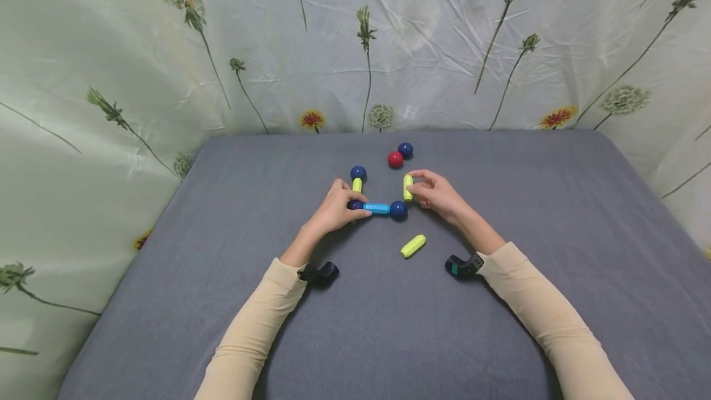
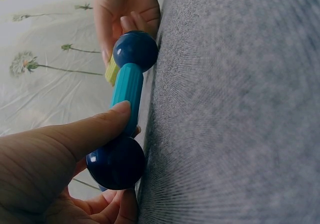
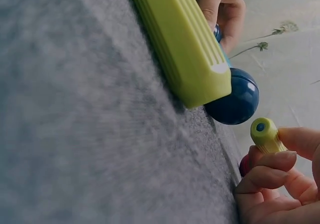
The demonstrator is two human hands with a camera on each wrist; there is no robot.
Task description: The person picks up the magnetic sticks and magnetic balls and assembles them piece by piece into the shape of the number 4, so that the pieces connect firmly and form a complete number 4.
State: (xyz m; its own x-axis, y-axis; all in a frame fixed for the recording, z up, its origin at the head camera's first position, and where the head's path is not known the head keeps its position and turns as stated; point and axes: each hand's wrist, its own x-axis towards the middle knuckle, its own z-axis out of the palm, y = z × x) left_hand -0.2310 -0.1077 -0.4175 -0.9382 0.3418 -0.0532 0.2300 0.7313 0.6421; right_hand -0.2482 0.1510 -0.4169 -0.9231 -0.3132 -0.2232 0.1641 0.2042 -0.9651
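My left hand [image 1: 335, 207] grips a joined piece at its left corner, thumb on the light-blue rod [image 2: 128, 92]. A dark-blue ball [image 1: 399, 210] caps that rod's right end, and another dark-blue ball [image 2: 117, 163] sits within the left hand. From that corner a yellow-green rod [image 1: 357, 185] runs away to a far dark-blue ball [image 1: 358, 173]. Between thumb and fingers, my right hand [image 1: 439, 195] pinches a yellow-green rod [image 1: 408, 187] just beyond the right-hand ball. In the right wrist view this rod [image 3: 267, 135] shows a round dark spot in its end.
A loose yellow-green rod [image 1: 413, 246] lies nearer me on the grey cloth surface [image 1: 389, 326]. Toward the back are a red ball [image 1: 395, 160] and a dark-blue ball [image 1: 405, 150], close together. Behind the surface hangs a flower-printed curtain [image 1: 333, 48].
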